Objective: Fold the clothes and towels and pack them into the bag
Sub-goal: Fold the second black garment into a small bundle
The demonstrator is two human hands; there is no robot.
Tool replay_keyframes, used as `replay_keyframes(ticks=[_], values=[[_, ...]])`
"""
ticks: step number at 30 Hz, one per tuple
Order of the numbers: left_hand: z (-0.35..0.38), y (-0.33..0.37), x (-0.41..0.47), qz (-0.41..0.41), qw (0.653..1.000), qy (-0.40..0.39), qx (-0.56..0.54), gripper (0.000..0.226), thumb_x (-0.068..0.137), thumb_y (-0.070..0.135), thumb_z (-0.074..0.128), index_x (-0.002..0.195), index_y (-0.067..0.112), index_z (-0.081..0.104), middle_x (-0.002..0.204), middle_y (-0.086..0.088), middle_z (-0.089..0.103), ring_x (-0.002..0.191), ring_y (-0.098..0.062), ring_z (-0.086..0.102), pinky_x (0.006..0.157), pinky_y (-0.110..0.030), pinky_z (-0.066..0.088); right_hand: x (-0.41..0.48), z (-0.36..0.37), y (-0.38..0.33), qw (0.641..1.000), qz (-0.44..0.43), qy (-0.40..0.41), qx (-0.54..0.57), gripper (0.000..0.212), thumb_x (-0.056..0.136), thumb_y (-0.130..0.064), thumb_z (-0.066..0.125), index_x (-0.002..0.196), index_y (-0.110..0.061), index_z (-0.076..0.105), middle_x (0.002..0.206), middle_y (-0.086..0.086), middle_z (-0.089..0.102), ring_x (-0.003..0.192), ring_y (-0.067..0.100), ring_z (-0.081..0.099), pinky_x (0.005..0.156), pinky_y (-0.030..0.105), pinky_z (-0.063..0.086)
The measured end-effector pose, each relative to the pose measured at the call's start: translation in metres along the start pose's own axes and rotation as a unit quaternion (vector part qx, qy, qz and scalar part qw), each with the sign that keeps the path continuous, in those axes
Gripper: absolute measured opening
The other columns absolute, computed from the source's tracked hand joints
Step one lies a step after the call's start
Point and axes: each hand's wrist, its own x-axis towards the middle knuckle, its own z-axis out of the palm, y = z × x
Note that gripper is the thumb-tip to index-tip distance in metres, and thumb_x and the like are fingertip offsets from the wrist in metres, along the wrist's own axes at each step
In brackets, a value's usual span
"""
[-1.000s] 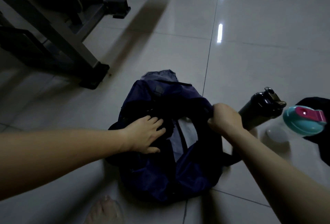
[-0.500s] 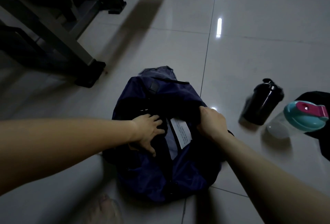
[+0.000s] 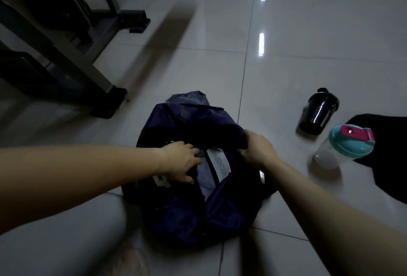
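Since the right hand (image 3: 257, 150) has come inward from the outer side of the bag (image 3: 220, 209), its fingers (image 3: 245, 141) are now curled tight on the dark rim of the opening. The black bottle (image 3: 319, 111), which was just behind them a second ago, stands well apart from them on the floor (image 3: 308, 55). The left hand (image 3: 180, 161) has stayed on the other rim. Its fingers (image 3: 190, 147) lie spread and almost straight, pressing the cloth down, with nothing closed in them.

Between the two sets of fingers the mouth seems pulled a little wider than before, and a white label (image 3: 219, 163) with pale lining shows there more plainly. I judge that the bag is being held open for packing. Whether anything folded is already inside I cannot tell, because the inside beyond the fingers is too dark.

A dark cloth (image 3: 385, 165) lies far to the right of the right fingers, past a clear bottle (image 3: 350, 146) with a teal lid, and it seems not folded. So folding and packing probably remain ahead, and the next piece must be brought to the gap between the fingers.
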Motion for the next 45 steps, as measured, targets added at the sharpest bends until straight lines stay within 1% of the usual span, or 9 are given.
replay_keyframes(ticks=[8, 13, 22, 25, 29, 32, 38, 42, 45], values=[[-0.106, 0.014, -0.009, 0.048, 0.983, 0.154, 0.089, 0.079, 0.095, 0.069, 0.040, 0.156, 0.019, 0.033, 0.156, -0.011, 0.038, 0.143, -0.029, 0.036, 0.115, -0.045, 0.033, -0.044, -0.052, 0.027, 1.000, -0.002, -0.015, -0.013, 0.061, 0.089, -0.024, 0.063, 0.146, -0.018, 0.043, 0.141, 0.005, 0.055, 0.127, 0.027, 0.054, 0.100, 0.037, 0.047], [-0.184, 0.035, -0.016, 0.046, 0.970, 0.201, 0.130, 0.079, 0.093, 0.069, 0.044, 0.153, 0.018, 0.034, 0.156, -0.012, 0.039, 0.142, -0.031, 0.038, 0.115, -0.044, 0.032, -0.091, -0.099, 0.071, 0.999, 0.029, 0.016, -0.013, 0.061, 0.090, -0.026, 0.063, 0.147, -0.019, 0.044, 0.144, 0.005, 0.053, 0.129, 0.026, 0.053, 0.104, 0.035, 0.045], [-0.270, 0.165, -0.014, -0.049, 0.962, 0.260, 0.068, 0.062, 0.094, 0.062, 0.048, 0.135, 0.016, 0.056, 0.146, -0.011, 0.047, 0.136, -0.030, 0.042, 0.111, -0.045, 0.037, -0.187, -0.164, 0.107, 0.997, 0.057, 0.047, -0.007, 0.033, 0.088, -0.027, 0.064, 0.119, -0.015, 0.063, 0.117, 0.007, 0.066, 0.110, 0.028, 0.062, 0.090, 0.032, 0.050], [-0.295, 0.200, -0.021, -0.053, 0.960, 0.269, 0.053, 0.055, 0.093, 0.058, 0.050, 0.129, 0.019, 0.062, 0.141, -0.008, 0.052, 0.132, -0.027, 0.046, 0.108, -0.043, 0.040, -0.222, -0.191, 0.108, 0.996, 0.060, 0.062, -0.001, 0.007, 0.089, -0.022, 0.065, 0.085, -0.018, 0.060, 0.093, 0.008, 0.063, 0.090, 0.027, 0.061, 0.074, 0.030, 0.046], [-0.323, 0.234, -0.028, -0.046, 0.957, 0.285, 0.037, 0.046, 0.092, 0.055, 0.053, 0.119, 0.021, 0.066, 0.124, -0.005, 0.059, 0.117, -0.026, 0.053, 0.094, -0.038, 0.047, -0.256, -0.224, 0.115, 0.987, 0.111, 0.110, 0.041, 0.012, 0.082, -0.011, 0.060, 0.070, -0.011, 0.062, 0.076, 0.009, 0.068, 0.072, 0.024, 0.069, 0.062, 0.030, 0.057], [-0.335, 0.256, -0.022, -0.036, 0.961, 0.276, 0.002, 0.048, 0.094, 0.056, 0.051, 0.123, 0.020, 0.064, 0.126, -0.007, 0.057, 0.120, -0.028, 0.052, 0.094, -0.040, 0.044, -0.285, -0.241, 0.125, 0.979, 0.135, 0.145, 0.035, 0.023, 0.081, -0.004, 0.056, 0.059, -0.010, 0.057, 0.061, 0.005, 0.059, 0.054, 0.013, 0.062, 0.044, 0.018, 0.040], [-0.350, 0.304, 0.028, 0.027, 0.965, 0.256, -0.054, 0.045, 0.092, 0.053, 0.055, 0.118, 0.018, 0.064, 0.124, -0.009, 0.059, 0.115, -0.030, 0.055, 0.088, -0.039, 0.047, -0.335, -0.252, 0.185, 0.963, 0.209, 0.164, 0.035, 0.018, 0.082, -0.007, 0.055, 0.083, -0.009, 0.073, 0.084, 0.006, 0.072, 0.078, 0.021, 0.066, 0.060, 0.025, 0.048], [-0.355, 0.336, 0.094, 0.059, 0.971, 0.222, -0.071, 0.051, 0.092, 0.052, 0.056, 0.128, 0.015, 0.059, 0.131, -0.011, 0.054, 0.121, -0.033, 0.051, 0.093, -0.042, 0.047, -0.338, -0.241, 0.250, 0.949, 0.266, 0.165, 0.049, 0.013, 0.087, -0.007, 0.054, 0.087, -0.003, 0.067, 0.081, 0.012, 0.065, 0.079, 0.030, 0.063, 0.055, 0.024, 0.041], [-0.347, 0.360, 0.153, 0.095, 0.972, 0.197, -0.082, 0.052, 0.092, 0.053, 0.056, 0.129, 0.017, 0.057, 0.131, -0.010, 0.054, 0.122, -0.033, 0.051, 0.093, -0.043, 0.047, -0.319, -0.208, 0.310, 0.941, 0.299, 0.148, 0.054, 0.015, 0.089, -0.016, 0.056, 0.103, -0.009, 0.059, 0.099, 0.011, 0.064, 0.090, 0.030, 0.060, 0.076, 0.035, 0.052]])
